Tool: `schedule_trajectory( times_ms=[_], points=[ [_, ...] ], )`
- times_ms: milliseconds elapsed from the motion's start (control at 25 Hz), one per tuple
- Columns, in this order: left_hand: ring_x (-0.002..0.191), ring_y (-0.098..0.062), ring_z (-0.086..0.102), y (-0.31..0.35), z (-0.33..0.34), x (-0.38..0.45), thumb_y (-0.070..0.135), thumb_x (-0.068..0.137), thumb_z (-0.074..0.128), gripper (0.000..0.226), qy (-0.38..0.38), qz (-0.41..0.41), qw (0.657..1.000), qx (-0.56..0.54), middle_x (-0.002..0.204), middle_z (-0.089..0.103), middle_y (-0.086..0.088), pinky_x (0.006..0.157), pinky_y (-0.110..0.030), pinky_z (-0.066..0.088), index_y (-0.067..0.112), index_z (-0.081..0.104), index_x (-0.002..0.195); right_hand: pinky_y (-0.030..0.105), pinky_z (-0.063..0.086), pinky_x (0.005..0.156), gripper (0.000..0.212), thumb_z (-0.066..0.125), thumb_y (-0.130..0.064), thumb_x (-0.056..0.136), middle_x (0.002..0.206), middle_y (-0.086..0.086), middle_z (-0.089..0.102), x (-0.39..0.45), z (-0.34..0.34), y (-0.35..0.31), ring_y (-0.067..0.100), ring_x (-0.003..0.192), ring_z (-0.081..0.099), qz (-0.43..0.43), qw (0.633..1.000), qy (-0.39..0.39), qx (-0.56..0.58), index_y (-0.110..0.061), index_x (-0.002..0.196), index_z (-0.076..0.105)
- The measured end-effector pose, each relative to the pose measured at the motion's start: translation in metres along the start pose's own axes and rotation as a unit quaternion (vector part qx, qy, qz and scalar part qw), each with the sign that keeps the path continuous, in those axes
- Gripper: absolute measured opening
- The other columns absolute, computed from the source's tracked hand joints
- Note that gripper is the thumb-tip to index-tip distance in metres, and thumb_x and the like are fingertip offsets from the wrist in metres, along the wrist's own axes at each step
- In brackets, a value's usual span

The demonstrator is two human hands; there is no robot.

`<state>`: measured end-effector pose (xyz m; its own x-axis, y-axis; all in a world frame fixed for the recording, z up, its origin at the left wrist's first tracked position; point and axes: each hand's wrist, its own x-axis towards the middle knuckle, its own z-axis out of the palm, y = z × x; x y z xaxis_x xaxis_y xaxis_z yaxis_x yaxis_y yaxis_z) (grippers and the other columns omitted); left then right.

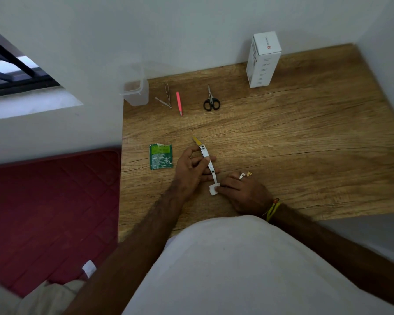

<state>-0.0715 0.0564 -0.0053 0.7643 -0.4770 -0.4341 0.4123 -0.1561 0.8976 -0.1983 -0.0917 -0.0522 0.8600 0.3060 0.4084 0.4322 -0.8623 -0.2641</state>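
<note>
A slim white tool with a yellow tip [203, 153] lies slanted over the wooden table [305, 144]. My left hand [190, 165] grips its middle, fingers curled round the shaft. At its near end sits a small white pad [213, 189]. My right hand [243, 189], wearing rings and a wrist thread, pinches that pad against the table. An opened green sachet [160, 156] lies flat just left of my left hand.
Along the back of the table lie metal tweezers [165, 98], a pink tool [179, 103] and small black-handled scissors [211, 100]. A clear plastic container [134, 89] stands at the back left, a white box [263, 60] at the back right. A red mat [55, 212] lies left.
</note>
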Motion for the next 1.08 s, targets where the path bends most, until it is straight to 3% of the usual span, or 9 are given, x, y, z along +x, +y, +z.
schedule_trajectory(
  times_ms=[440,640,840,960,1080],
  points=[
    [0.088,-0.039,0.073,0.001,0.001,0.000,0.005,0.099,0.056,0.039,0.006,-0.003,1.000,-0.004,0.109,0.074,-0.016,0.066,-0.040,0.063,0.007,0.043,0.137,0.037,0.052,0.070,0.026,0.054,-0.017,0.090,0.105,0.008,0.069,-0.001,0.002,0.000,0.025,0.088,0.062,0.016,1.000,-0.005,-0.002,-0.008,0.107,0.072],
    [0.081,-0.029,0.075,0.001,0.002,-0.001,0.004,0.099,0.057,0.040,0.003,-0.003,1.000,-0.009,0.108,0.074,-0.015,0.064,-0.038,0.062,0.005,0.043,0.137,0.039,0.053,0.072,0.023,0.056,-0.012,0.091,0.105,0.007,0.067,0.002,0.005,0.001,0.026,0.090,0.061,0.042,0.999,0.010,0.001,-0.007,0.108,0.070],
    [0.079,-0.027,0.075,0.000,0.001,0.000,0.006,0.098,0.059,0.042,0.004,-0.005,1.000,0.001,0.107,0.075,-0.013,0.061,-0.035,0.061,0.005,0.043,0.137,0.036,0.051,0.071,0.025,0.052,-0.014,0.094,0.104,0.010,0.069,0.011,0.003,-0.003,0.027,0.087,0.064,0.043,0.998,0.045,-0.009,-0.004,0.106,0.072],
    [0.079,-0.027,0.075,0.001,0.000,0.001,0.005,0.098,0.059,0.042,0.009,-0.002,1.000,0.007,0.107,0.075,-0.014,0.061,-0.034,0.061,0.004,0.044,0.138,0.037,0.052,0.071,0.025,0.055,-0.011,0.094,0.107,0.013,0.070,0.011,0.005,0.001,0.028,0.089,0.066,0.096,0.992,0.085,-0.006,-0.002,0.110,0.072],
    [0.080,-0.028,0.075,0.001,0.001,0.001,0.004,0.098,0.059,0.042,0.013,-0.004,1.000,0.015,0.105,0.075,-0.011,0.063,-0.036,0.062,0.005,0.044,0.138,0.036,0.052,0.067,0.020,0.057,-0.013,0.094,0.104,0.012,0.071,0.012,0.006,0.001,0.027,0.087,0.066,0.073,0.995,0.067,-0.030,-0.004,0.105,0.072]
  ],
)
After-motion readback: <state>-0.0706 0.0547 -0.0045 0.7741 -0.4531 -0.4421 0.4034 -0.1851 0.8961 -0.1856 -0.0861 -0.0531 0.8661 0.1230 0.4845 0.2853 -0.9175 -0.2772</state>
